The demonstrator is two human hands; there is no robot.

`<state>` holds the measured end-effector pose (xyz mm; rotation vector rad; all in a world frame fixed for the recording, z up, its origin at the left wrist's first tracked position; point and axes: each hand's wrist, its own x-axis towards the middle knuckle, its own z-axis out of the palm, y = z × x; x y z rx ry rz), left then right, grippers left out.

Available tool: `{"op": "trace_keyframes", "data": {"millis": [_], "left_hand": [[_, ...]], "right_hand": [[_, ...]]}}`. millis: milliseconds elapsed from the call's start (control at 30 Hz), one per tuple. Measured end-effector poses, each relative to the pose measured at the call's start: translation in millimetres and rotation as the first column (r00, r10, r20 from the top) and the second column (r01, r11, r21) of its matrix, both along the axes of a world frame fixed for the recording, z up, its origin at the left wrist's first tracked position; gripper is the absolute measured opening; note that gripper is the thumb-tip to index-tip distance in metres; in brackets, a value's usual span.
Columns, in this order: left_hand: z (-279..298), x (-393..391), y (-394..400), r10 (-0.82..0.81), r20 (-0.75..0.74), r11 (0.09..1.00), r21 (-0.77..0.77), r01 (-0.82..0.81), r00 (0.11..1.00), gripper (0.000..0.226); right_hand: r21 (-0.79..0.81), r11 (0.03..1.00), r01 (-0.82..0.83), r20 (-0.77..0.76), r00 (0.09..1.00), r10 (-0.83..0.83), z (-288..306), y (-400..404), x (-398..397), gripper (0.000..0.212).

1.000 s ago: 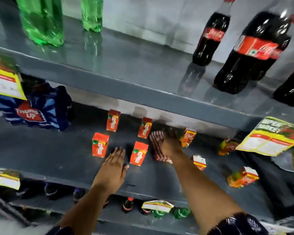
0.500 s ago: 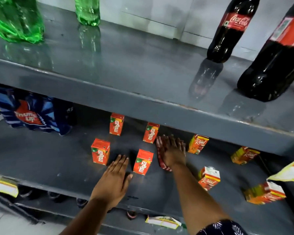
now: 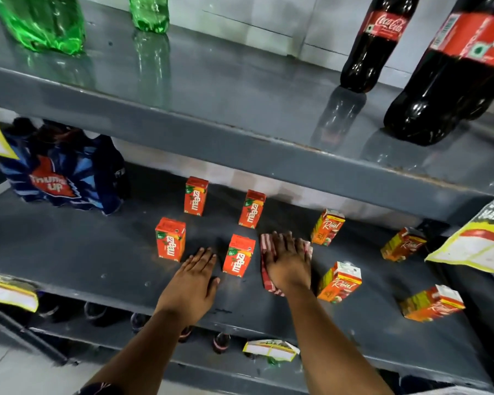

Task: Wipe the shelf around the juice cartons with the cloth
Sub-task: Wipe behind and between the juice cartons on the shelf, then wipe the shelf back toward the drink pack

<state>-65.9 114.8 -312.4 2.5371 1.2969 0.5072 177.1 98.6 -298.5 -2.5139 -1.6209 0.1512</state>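
Cloth (image 3: 268, 260): flat on shelf (image 3: 69, 252) under open right hand (image 3: 288, 263). Left hand (image 3: 191, 283) open, empty, palm down. Risk: a sideways sweep toppling juice cartons (image 3: 238, 255) just beside both hands.

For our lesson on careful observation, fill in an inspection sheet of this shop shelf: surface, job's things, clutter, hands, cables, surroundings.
Surface: grey middle shelf, scuffed.
Job's things: striped cloth flat on shelf; four Maaza cartons upright; four Real cartons, the rightmost lying tipped.
Clutter: Thums Up pack at left.
Hands: right hand flat on cloth; left hand flat on shelf, empty.
Cables: nothing seen.
Surroundings: green bottles and cola bottles above; price tags.
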Motion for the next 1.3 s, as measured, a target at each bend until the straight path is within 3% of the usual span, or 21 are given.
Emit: {"op": "trace_keyframes", "data": {"millis": [333, 567, 800, 967, 1167, 1300], "left_hand": [[-2, 0, 0, -0.017, -0.003, 1.0, 0.002, 0.017, 1.0, 0.08], [3, -5, -15, 0.023, -0.06, 1.0, -0.01, -0.023, 0.998, 0.083], [10, -25, -60, 0.058, -0.103, 0.997, -0.036, -0.062, 0.993, 0.086], [29, -26, -79, 0.059, -0.166, 0.996, -0.053, -0.069, 0.984, 0.067], [41, -27, -89, 0.061, -0.271, 0.993, -0.081, -0.086, 0.961, 0.065], [56, -29, -99, 0.084, -0.284, 0.993, -0.059, -0.105, 0.955, 0.065]], "right_hand": [[-0.034, 0.999, 0.029, 0.007, 1.0, -0.028, 9, -59, -35, 0.059], [0.014, 1.0, 0.005, -0.077, 0.997, -0.004, 11, -118, -60, 0.053], [-0.02, 0.998, -0.063, -0.163, 0.985, 0.059, 34, -169, -78, 0.065], [-0.021, 0.998, -0.057, -0.285, 0.957, 0.048, 48, -197, -92, 0.06], [-0.071, 0.994, -0.085, -0.348, 0.936, 0.055, 68, -225, -102, 0.052], [0.038, 0.999, -0.004, -0.393, 0.919, 0.019, 71, -223, -91, 0.052]]}}
